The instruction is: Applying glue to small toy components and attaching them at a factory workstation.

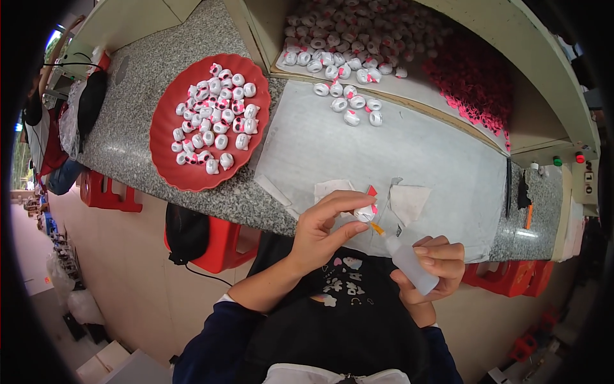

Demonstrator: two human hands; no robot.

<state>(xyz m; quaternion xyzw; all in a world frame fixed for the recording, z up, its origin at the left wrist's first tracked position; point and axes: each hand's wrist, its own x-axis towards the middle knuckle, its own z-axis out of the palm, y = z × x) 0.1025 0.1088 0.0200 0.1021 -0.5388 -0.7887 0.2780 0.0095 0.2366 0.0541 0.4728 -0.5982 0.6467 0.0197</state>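
Observation:
Between the thumb and fingers of my left hand (323, 227) is a small white figure head (365, 213) with a pink-red piece on it. My right hand (435, 265) is wrapped round a translucent white squeeze bottle (409, 261). The bottle's thin orange tip (378, 228) points up to the left and reaches the underside of the head; whether it touches cannot be told. Several more white heads (351, 102) lie at the far side of the white work sheet (448, 173), beyond both hands.
A scalloped red plate (167, 147) of white heads with pink parts stands at left on the granite counter (137, 128). Behind the sheet, a shelf holds a heap of white heads (358, 32) and a pile of small pink pieces (476, 89). Red stools (220, 246) stand below the counter.

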